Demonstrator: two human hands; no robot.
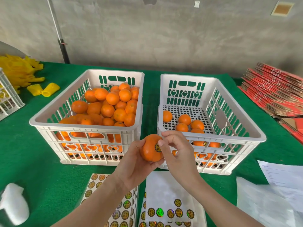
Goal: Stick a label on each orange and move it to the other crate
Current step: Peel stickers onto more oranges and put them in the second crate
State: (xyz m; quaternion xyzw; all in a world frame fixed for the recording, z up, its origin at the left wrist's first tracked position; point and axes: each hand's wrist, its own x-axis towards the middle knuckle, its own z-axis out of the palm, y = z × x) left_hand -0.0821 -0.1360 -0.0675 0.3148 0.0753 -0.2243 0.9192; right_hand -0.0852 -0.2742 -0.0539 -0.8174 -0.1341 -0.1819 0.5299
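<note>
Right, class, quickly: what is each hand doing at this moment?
Left hand: closed around the orange, holding it up in front of the crates.
Right hand: fingertips pressing the label onto that orange; holding nothing else.

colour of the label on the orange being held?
Black round label with yellow print, on the held orange; half hidden by the right hand. Head view.

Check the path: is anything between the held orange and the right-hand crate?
Only the crate's own near wall. The orange, in the left hand, must clear that rim; inside, bare floor lies behind the few oranges.
</note>
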